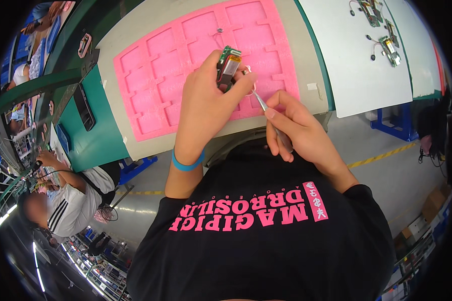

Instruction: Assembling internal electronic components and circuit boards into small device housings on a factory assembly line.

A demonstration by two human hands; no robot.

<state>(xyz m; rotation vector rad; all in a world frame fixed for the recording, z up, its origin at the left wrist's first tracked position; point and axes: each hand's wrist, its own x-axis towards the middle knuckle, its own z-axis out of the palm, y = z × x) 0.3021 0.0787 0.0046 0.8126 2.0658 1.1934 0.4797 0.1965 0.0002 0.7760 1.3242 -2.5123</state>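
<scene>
- Lying flat on the grey bench top, the pink foam tray (155, 75) with its rows of shallow pockets serves as the landmark here; a dark phone-like slab (84, 107) rests on the green surface to the tray's left.
- The left hand (206, 100) sits over the tray's lower middle, fingers clenched round a small green circuit board with a dark battery pack (227, 65), held upright just above the foam.
- A blue wristband (188, 163) circles that wrist, below the tray's near edge.
- The right hand (299, 130) hovers off the tray's lower right corner, pinching metal tweezers (260, 102) whose tips reach up beside the board and the left fingertips.
- Well right of the tray, on a white sheet (356, 65), lie more small boards with wires (390, 50).
</scene>
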